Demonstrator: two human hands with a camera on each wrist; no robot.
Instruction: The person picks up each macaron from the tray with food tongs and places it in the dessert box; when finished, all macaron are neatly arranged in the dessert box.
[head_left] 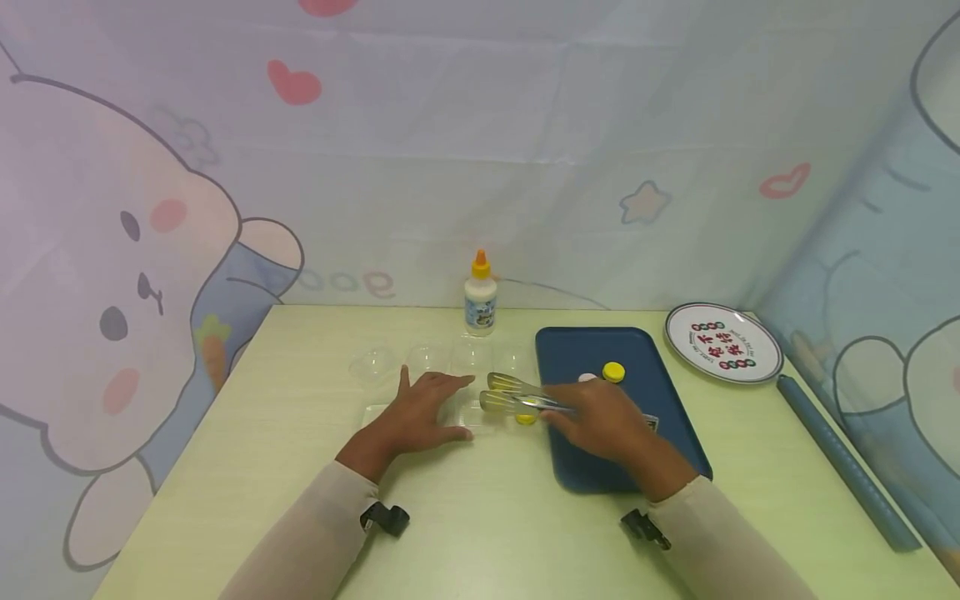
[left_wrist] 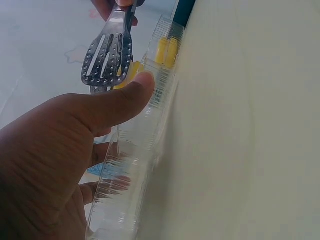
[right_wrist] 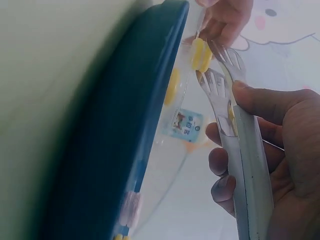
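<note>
The yellow disc (right_wrist: 201,55) is at the tips of the slotted tongs (right_wrist: 245,160), about mid-frame in the head view, by the clear box (left_wrist: 135,137); I can't tell how firmly it's pinched. My right hand (head_left: 600,414) is wrapped around the tongs: too hard a squeeze could crush the disc, too loose could drop it against the second yellow disc (head_left: 526,418), lower in the frame. My left hand (head_left: 416,414) is spread wide at the box (thumb awfully near those tips), so a bump might skid light plastic along the counter (head_left: 480,542).
</note>
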